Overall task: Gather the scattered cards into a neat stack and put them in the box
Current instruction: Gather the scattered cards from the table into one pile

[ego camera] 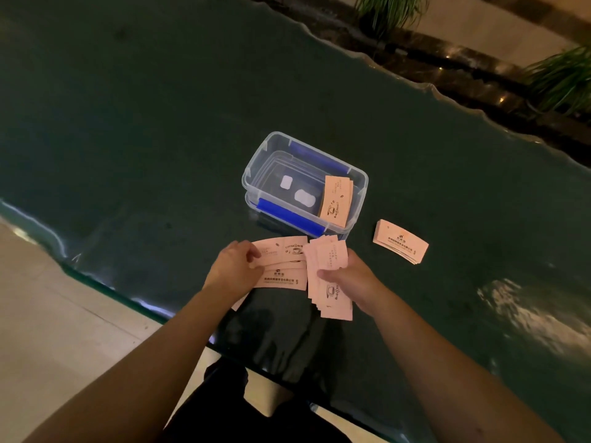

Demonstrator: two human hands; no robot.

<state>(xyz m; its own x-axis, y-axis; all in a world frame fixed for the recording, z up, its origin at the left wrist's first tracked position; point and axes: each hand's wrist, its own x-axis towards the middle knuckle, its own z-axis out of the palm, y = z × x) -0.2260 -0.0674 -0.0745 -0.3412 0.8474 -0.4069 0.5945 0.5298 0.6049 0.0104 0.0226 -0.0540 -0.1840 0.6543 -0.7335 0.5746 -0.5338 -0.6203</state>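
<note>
A clear plastic box (256, 169) with blue latches stands open on the dark table, and a small stack of pink cards (335, 201) leans inside its right end. My left hand (235, 266) grips several fanned pink cards (283, 266) lying flat just in front of the box. My right hand (351, 276) holds a loose, uneven bundle of cards (329, 276) upright beside them. Another neat stack of cards (399, 242) lies on the table to the right of the box, apart from both hands.
The dark glossy table (144, 139) has a wavy edge close to my body and another at the far right. Potted plants (563, 81) stand beyond the far edge. Pale floor tiles (48, 314) lie to the left.
</note>
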